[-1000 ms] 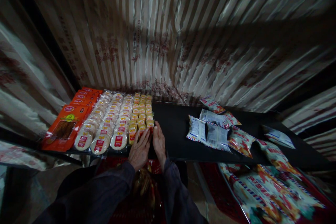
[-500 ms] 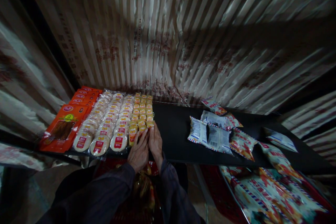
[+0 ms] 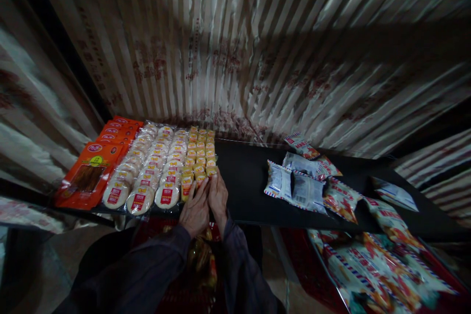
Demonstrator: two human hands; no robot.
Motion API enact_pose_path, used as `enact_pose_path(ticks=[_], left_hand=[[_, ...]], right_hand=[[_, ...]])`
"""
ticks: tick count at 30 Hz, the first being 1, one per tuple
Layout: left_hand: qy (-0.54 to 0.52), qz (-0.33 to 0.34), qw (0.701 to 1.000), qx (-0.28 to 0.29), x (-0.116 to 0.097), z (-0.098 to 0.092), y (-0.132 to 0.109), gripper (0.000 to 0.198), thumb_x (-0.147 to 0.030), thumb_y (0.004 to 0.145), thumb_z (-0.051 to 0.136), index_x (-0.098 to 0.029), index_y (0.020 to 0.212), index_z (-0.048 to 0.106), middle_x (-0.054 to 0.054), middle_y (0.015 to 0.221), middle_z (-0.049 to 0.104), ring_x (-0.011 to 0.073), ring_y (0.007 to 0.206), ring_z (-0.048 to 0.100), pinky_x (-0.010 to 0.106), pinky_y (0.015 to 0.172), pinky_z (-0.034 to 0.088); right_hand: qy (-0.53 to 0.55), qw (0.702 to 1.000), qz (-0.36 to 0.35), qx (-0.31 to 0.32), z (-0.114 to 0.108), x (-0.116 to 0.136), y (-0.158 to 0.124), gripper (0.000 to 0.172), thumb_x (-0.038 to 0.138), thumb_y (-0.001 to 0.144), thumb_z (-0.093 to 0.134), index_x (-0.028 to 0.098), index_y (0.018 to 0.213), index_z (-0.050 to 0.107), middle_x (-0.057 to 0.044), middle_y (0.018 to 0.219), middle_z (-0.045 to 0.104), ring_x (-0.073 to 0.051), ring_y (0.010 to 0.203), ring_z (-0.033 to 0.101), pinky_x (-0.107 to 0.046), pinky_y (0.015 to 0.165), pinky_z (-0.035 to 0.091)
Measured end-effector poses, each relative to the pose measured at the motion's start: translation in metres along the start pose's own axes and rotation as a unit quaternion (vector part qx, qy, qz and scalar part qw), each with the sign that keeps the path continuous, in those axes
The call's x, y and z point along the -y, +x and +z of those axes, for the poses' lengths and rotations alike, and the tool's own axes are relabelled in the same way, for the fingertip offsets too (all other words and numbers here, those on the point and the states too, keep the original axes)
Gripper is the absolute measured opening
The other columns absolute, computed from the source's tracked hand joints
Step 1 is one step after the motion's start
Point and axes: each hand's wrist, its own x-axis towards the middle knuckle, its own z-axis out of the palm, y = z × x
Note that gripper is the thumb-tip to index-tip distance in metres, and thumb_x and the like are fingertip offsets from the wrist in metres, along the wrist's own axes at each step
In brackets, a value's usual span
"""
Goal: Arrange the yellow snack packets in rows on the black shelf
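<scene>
Small gold-wrapped snack packets (image 3: pixel 199 159) lie in three columns on the black shelf (image 3: pixel 246 186). At their near end my left hand (image 3: pixel 196 211) rests with fingers stretched forward, fingertips touching the front packets. My right hand (image 3: pixel 219 198) lies close beside it, its straight fingers along the right side of the rightmost column. What is beneath the palms is hidden. Left of the gold columns stand rows of round rice crackers (image 3: pixel 168 195) in clear wrappers, then overlapping orange snack pouches (image 3: pixel 86 171).
Several white-and-red snack bags (image 3: pixel 308 191) lie loose on the right part of the shelf. Below it, a red basket (image 3: pixel 312 274) holds more snack bags (image 3: pixel 379 265). Another red basket (image 3: pixel 176 294) with gold packets stands under my arms. Striped curtain fabric (image 3: pixel 228 59) hangs behind.
The view has shifted very slightly. Both hands stay at the near end of the gold columns, with almost no movement.
</scene>
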Motion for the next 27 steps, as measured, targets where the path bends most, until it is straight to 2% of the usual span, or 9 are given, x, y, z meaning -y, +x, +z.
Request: enact_pose_path(ticks=[6,11,19,23,27], left_hand=[[-0.014,0.002,1.000,0.003,0.000,0.000,0.000,0.060,-0.027,0.099,0.044,-0.018,0.157,0.039,0.009,0.162,0.042,0.0257,0.154,0.032,0.049,0.128,0.012],[-0.027,0.002,1.000,0.005,0.001,-0.002,0.000,0.061,-0.023,0.098,0.040,-0.015,0.159,0.035,0.012,0.162,0.042,0.0241,0.154,0.030,0.049,0.127,0.017],[-0.028,0.022,0.999,0.020,0.003,-0.004,-0.002,0.063,-0.026,0.097,0.043,-0.015,0.159,0.035,0.012,0.163,0.041,0.0248,0.154,0.031,0.047,0.126,0.017],[-0.029,0.052,0.998,0.018,0.005,-0.002,-0.011,0.058,-0.028,0.097,0.045,-0.013,0.153,0.046,0.011,0.161,0.044,0.0250,0.153,0.032,0.045,0.127,0.016],[-0.032,0.072,0.997,0.014,0.004,-0.001,-0.033,0.054,-0.027,0.097,0.044,-0.011,0.148,0.052,0.012,0.158,0.047,0.0253,0.153,0.032,0.047,0.127,0.016]], right_hand=[[0.004,1.000,0.010,-0.011,0.000,-0.002,0.000,0.075,0.056,0.099,0.018,0.009,0.141,0.058,-0.017,0.147,0.059,-0.023,0.142,0.050,-0.041,0.123,0.031],[0.034,0.997,0.057,-0.027,-0.004,0.001,-0.001,0.076,0.057,0.099,0.020,0.008,0.144,0.055,-0.018,0.152,0.054,-0.024,0.143,0.049,-0.041,0.122,0.033],[0.033,0.996,0.075,-0.036,-0.006,0.000,-0.014,0.085,0.063,0.097,0.015,0.003,0.145,0.052,-0.022,0.151,0.052,-0.026,0.145,0.046,-0.041,0.122,0.032],[0.029,0.995,0.066,-0.072,-0.007,-0.006,-0.024,0.087,0.064,0.097,0.015,0.001,0.140,0.055,-0.026,0.146,0.056,-0.028,0.142,0.049,-0.045,0.120,0.034],[0.026,0.993,0.064,-0.101,-0.007,-0.010,-0.038,0.084,0.065,0.096,0.015,0.006,0.135,0.059,-0.025,0.142,0.059,-0.029,0.138,0.052,-0.046,0.117,0.037]])
